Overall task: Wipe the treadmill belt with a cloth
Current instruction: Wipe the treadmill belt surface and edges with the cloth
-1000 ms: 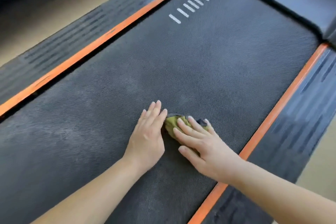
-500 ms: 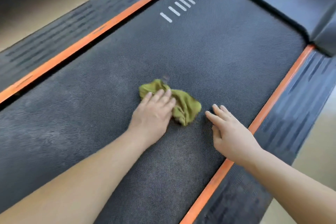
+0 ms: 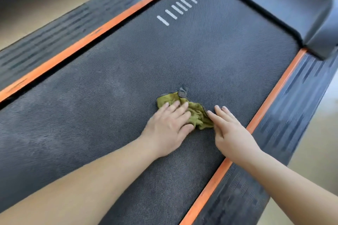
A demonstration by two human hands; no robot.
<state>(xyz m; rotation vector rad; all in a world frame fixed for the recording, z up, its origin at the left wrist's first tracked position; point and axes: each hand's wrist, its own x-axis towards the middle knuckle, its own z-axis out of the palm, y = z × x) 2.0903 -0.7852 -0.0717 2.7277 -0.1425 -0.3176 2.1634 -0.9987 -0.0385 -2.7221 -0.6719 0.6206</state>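
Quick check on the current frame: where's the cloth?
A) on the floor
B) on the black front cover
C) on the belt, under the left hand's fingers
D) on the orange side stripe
C: the green cloth lies bunched on the belt, with the left hand pressing it flat-fingered; the right hand lies just beside it.

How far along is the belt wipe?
Done: the belt looks darker at its near end, perhaps wiped. In hand: left hand presses the cloth mid-belt; right hand lies flat beside it. Left: pale dusty patches toward the left edge and far end.
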